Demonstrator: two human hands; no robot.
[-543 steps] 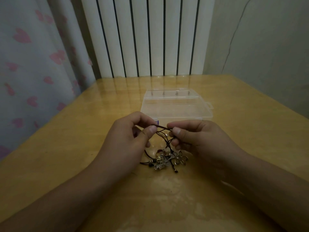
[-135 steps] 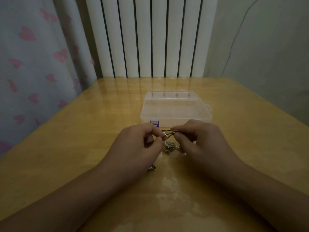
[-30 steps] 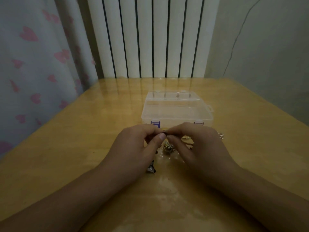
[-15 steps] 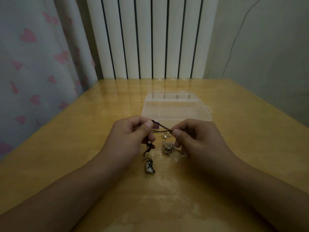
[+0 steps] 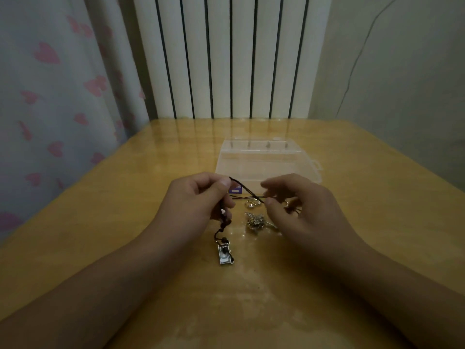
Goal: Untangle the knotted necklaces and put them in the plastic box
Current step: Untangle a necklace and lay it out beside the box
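Observation:
My left hand [image 5: 193,200] pinches a dark necklace cord [image 5: 245,190] between thumb and forefinger. From this hand a beaded stretch of cord hangs down to a rectangular silver pendant [image 5: 224,254] lying on the table. My right hand [image 5: 299,210] pinches the same cords a short way to the right, its fingers blurred. Between the hands a silver cluster pendant [image 5: 255,220] and a small gold piece [image 5: 251,204] lie on the wood. The clear plastic box [image 5: 266,159] sits closed just beyond the hands.
The wooden table [image 5: 377,197] is glossy. Behind its far edge stands a white radiator [image 5: 226,59]. A curtain with pink hearts [image 5: 50,96] hangs at the left, and a plain wall [image 5: 402,71] is at the right.
The hands have drawn apart and stretched the cord between them. The beaded strand with the rectangular pendant now hangs free below my left hand.

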